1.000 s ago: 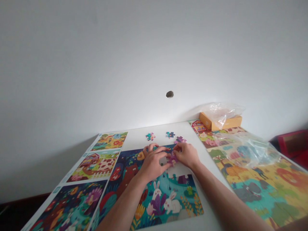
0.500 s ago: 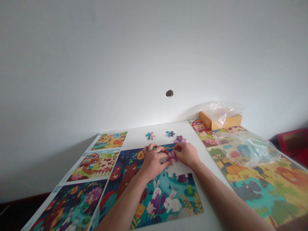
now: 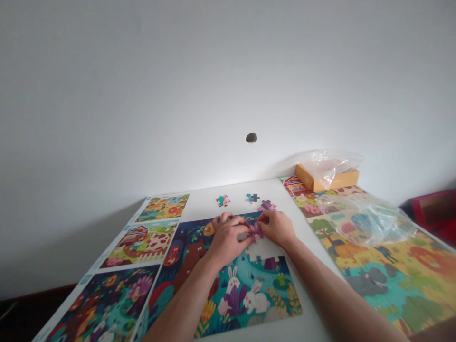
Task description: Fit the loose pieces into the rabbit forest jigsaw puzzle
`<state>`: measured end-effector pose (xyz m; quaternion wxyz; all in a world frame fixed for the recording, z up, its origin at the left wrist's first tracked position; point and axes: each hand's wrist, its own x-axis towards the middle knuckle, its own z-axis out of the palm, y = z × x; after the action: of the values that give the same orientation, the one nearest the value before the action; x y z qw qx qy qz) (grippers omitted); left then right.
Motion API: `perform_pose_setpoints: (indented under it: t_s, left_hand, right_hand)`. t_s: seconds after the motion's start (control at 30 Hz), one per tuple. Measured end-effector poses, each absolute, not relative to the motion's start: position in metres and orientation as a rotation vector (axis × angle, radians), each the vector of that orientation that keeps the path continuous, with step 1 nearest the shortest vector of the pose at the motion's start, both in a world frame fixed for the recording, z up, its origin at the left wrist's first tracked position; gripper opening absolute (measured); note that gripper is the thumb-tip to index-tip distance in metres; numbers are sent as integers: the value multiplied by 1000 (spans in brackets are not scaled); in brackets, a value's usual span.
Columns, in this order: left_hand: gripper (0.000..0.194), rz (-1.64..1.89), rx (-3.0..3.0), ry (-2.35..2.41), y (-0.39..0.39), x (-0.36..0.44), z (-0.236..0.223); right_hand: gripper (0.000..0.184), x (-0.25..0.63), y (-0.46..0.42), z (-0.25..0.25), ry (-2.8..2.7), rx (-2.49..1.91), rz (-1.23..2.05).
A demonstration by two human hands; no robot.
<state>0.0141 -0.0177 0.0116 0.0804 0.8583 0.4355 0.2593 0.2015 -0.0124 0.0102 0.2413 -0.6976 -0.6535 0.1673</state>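
A purple jigsaw piece [image 3: 255, 232] is pinched between the fingers of both hands, over the gap in the forest puzzle [image 3: 245, 304]. My left hand [image 3: 230, 237] reaches across the puzzle, its thumb and fingertips closed on the piece's left side. From the right, my right hand [image 3: 276, 229] grips the piece's upper right edge between thumb and fingers. Rabbits, a bear and plants show in the joined part of the puzzle; white table shows through the gap below the piece. My hands hide part of the puzzle's upper middle.
Loose pieces lie beyond the puzzle: a teal and pink piece [image 3: 223, 200], a blue piece [image 3: 252, 198] and some purple pieces [image 3: 267, 205]. A picture sheet [image 3: 140, 244] lies left. At right are an animal puzzle [image 3: 384, 280], plastic bag [image 3: 374, 221] and orange box [image 3: 344, 179].
Both hands stay almost in place, still gripping the purple piece. The whole view has shifted very slightly; the loose pieces lie as before.
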Motion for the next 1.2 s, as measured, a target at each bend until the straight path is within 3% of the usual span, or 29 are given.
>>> perform_pose_setpoints:
  t_s: [0.83, 1.03, 1.2]
  left_hand:
    - [6, 746, 2573, 1306, -19, 13, 13]
    - [25, 872, 2556, 1351, -15, 10, 8]
    - [37, 1132, 2356, 1743, -8, 3, 0]
  right_hand:
    - [13, 200, -15, 11, -1829, -1845, 391]
    - [23, 213, -9, 7, -1659, -1909, 174]
    - [32, 217, -3, -3, -1641, -1936, 122]
